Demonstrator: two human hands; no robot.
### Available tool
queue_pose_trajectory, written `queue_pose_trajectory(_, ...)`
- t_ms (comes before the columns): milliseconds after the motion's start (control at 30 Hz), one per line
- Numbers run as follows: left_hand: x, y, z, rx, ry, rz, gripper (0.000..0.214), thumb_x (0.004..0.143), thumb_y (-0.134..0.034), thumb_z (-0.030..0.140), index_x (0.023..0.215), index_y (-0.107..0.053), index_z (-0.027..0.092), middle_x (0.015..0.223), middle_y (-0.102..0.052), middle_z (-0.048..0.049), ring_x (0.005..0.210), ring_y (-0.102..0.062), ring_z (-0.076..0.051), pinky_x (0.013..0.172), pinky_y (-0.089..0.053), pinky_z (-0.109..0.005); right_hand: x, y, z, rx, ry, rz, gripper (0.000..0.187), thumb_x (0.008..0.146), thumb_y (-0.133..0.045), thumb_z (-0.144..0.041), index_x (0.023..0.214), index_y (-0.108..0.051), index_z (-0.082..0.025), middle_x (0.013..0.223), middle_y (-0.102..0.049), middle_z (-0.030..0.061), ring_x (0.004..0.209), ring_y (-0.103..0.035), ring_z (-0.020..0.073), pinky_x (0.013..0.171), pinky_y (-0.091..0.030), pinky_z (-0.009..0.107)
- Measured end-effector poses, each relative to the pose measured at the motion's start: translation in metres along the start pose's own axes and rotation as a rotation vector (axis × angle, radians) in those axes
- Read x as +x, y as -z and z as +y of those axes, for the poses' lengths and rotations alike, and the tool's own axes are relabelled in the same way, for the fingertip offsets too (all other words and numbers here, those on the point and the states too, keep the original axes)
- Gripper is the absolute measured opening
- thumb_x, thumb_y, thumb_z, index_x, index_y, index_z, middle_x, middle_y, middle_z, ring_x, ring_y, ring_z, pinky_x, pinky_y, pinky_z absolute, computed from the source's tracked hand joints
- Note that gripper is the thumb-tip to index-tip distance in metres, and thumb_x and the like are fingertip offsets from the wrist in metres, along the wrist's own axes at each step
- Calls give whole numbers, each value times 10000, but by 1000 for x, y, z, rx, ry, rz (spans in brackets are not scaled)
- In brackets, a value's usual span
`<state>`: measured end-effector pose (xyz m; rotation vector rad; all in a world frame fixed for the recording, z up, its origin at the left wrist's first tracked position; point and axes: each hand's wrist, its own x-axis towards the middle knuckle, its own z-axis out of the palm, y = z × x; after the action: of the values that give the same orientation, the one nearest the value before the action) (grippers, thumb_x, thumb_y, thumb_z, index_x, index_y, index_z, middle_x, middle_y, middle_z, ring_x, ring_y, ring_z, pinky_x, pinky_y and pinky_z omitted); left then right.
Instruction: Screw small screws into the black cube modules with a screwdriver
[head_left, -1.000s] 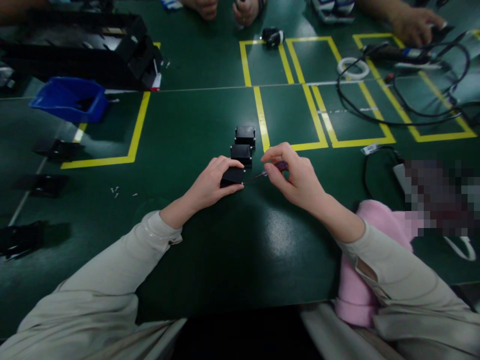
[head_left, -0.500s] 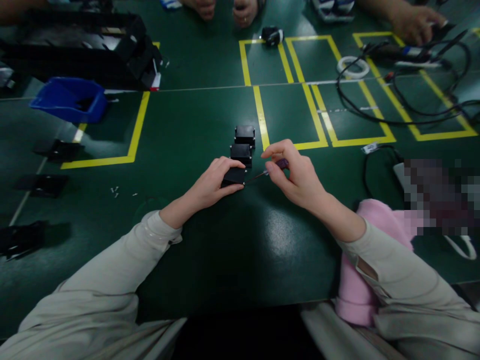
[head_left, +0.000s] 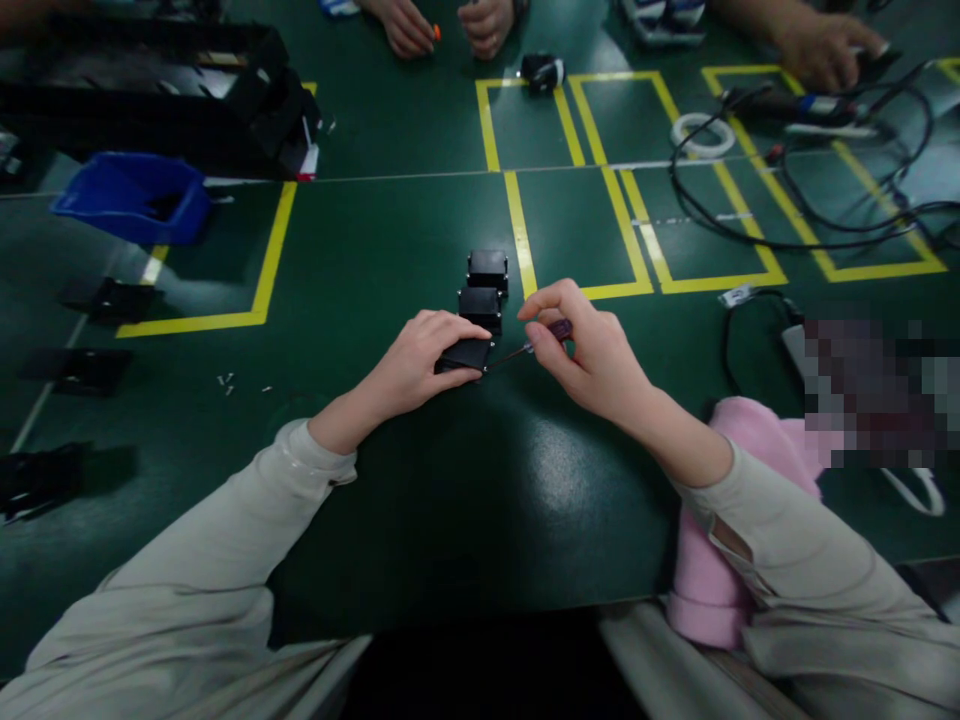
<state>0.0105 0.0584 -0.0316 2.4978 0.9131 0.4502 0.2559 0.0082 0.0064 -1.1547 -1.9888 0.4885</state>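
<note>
My left hand [head_left: 415,362] grips a small black box [head_left: 466,354] between thumb and fingers, pressed down on the green table. My right hand [head_left: 589,345] is closed around the purple handle of a screwdriver [head_left: 561,329]. The screwdriver's thin shaft slants left and down, its tip at the box's near right corner, where a small screw shows. Just beyond the held box stand two similar black boxes, a nearer one [head_left: 480,303] and a farther one [head_left: 488,268], with shiny screws at their corners. Several loose screws [head_left: 226,381] lie left of my left hand.
A blue bin [head_left: 135,200] and a long black tray [head_left: 150,95] occupy the left. Several black parts line the left side. A pink cloth [head_left: 709,600] lies by my right forearm. Cables [head_left: 795,240] loop at right. Across the table are other people's hands [head_left: 484,25].
The whole view has shifted slightly. My hands, the held box and the screwdriver keep nearly the same pose. Across the table, a person's hand has opened somewhat, with something orange at its fingers.
</note>
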Motion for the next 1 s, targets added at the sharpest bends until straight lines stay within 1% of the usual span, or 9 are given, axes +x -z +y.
queue_pose_trajectory(200,-3,9,9,281,-8,-1,426,951,-628,419,1341,-602,249,1310,-602,-118,1167,-535,-323,937,-411,-466,3,-1,-5,-3,-33,-29,129,935,-473,-226,1053,-517,-192,715,-605,-30,597,-551,96,625,-397,244)
queue_pose_trajectory(333,-3,13,16,385,-33,-12,431,957,-624,385,1364,-586,251,1330,-590,-127,1164,-525,-338,910,-422,-477,8,-2,-10,-4,-51,-49,112,932,-462,-230,1032,-505,-201,709,-582,-41,544,-483,82,607,-365,241)
queue_pose_trajectory(433,-4,16,22,420,-58,-8,441,954,-630,345,1376,-564,238,1317,-579,-134,1134,-533,-327,886,-441,-454,12,-2,-13,-17,-61,-79,121,934,-450,-237,1036,-502,-197,690,-553,-49,505,-435,74,590,-340,243)
queue_pose_trajectory(500,-4,18,27,412,-73,-10,403,947,-641,325,1331,-579,222,1220,-598,-122,1043,-557,-290,833,-459,-407,14,-2,-15,-33,-71,-110,136,935,-442,-242,1046,-503,-190,677,-530,-51,494,-419,73,578,-318,245)
queue_pose_trajectory(600,-1,23,35,389,-86,-71,277,936,-653,303,1192,-610,206,1078,-612,-80,926,-578,-241,751,-465,-347,18,-1,-19,-62,-96,-153,154,940,-429,-244,1055,-507,-179,661,-500,-51,494,-409,75,571,-294,245)
queue_pose_trajectory(700,5,26,42,463,-82,-151,187,945,-622,268,1116,-604,195,1053,-616,-69,911,-598,-237,719,-467,-332,20,1,-24,-91,-123,-187,175,949,-420,-249,1071,-516,-168,661,-494,-46,514,-427,82,581,-295,246)
queue_pose_trajectory(800,11,27,46,544,-81,-200,141,954,-588,247,1079,-600,183,1025,-624,-66,889,-622,-241,695,-470,-331,20,2,-26,-116,-125,-203,208,955,-417,-263,1091,-529,-154,658,-491,-39,534,-447,92,589,-308,246)
queue_pose_trajectory(1000,16,25,49,608,-82,-255,133,959,-561,244,1057,-594,161,1002,-652,-77,849,-658,-254,685,-492,-346,14,1,-24,-155,-60,-188,221,956,-413,-259,1081,-555,-145,651,-498,-31,548,-467,99,588,-332,239)
